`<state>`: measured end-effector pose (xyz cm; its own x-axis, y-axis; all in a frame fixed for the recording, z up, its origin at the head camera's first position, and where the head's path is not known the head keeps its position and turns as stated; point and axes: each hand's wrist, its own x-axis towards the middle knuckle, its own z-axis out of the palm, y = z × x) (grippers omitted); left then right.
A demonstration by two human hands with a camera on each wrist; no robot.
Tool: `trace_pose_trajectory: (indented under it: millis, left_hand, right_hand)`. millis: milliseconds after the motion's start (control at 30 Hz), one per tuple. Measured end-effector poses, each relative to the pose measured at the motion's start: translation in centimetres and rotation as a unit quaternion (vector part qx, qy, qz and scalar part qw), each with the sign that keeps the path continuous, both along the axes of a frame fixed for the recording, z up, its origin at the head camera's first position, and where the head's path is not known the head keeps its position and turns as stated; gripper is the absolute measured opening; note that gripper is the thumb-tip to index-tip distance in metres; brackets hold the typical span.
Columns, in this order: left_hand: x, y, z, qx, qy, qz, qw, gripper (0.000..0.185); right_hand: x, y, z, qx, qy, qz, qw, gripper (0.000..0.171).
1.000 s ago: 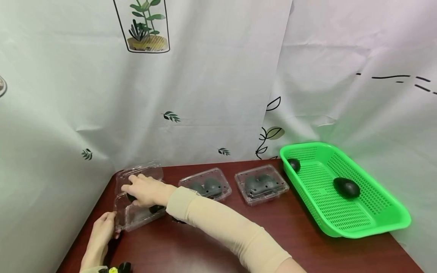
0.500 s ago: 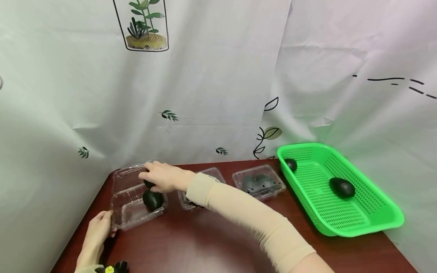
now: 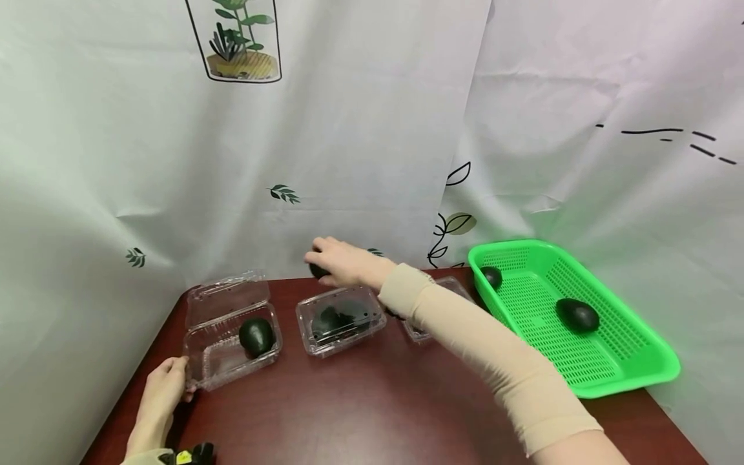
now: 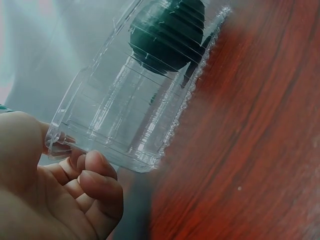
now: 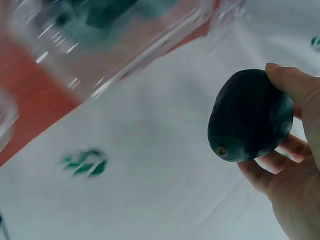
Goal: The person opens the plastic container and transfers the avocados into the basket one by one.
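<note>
My right hand [image 3: 340, 261] grips a dark avocado [image 5: 250, 116] in the air above the far edge of the table, just behind a closed clear clamshell box [image 3: 340, 320] that holds avocados. My left hand [image 3: 165, 386] pinches the near left corner of an open clear clamshell box [image 3: 229, 336] at the table's left end. One avocado [image 3: 256, 336] lies in that box's right half. In the left wrist view my fingers [image 4: 97, 182] curl round the box's rim [image 4: 65, 145], and the avocado [image 4: 167, 35] shows through the plastic.
A second closed clamshell box [image 3: 447, 284] is partly hidden behind my right forearm. A green plastic basket [image 3: 616, 374] at the right holds two avocados [image 3: 577, 314] [image 3: 491, 276]. A white printed curtain [image 3: 349, 129] hangs close behind the dark red table [image 3: 360, 413].
My right hand lifted one avocado out of the open box and carried it right and up, past the middle box. The left hand stayed on the box's corner.
</note>
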<state>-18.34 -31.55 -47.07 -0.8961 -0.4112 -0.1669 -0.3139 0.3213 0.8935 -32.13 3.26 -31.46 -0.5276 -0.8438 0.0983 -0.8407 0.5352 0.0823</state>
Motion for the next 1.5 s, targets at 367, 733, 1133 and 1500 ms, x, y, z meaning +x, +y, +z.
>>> trace_pose_trajectory:
  millis: [367, 733, 1133, 1500]
  left_hand:
    - [-0.1, 0.0, 0.1, -0.005, -0.001, -0.004, 1.0000, 0.040]
    - [-0.4, 0.0, 0.0, -0.003, -0.003, -0.005, 1.0000, 0.040]
    - [-0.3, -0.2, 0.1, -0.008, -0.002, 0.000, 1.0000, 0.041]
    - [-0.1, -0.2, -0.1, -0.006, -0.009, -0.002, 0.9999, 0.042]
  right_hand:
    - [-2.0, 10.7, 0.1, -0.064, -0.013, -0.059, 0.996, 0.047]
    - [-2.0, 22.2, -1.2, -0.113, -0.006, -0.145, 0.983, 0.047]
    - [-0.2, 31.1, -3.5, -0.173, -0.034, -0.246, 0.953, 0.048]
    - [1.0, 35.6, -5.0, -0.178, -0.048, -0.299, 0.936, 0.050]
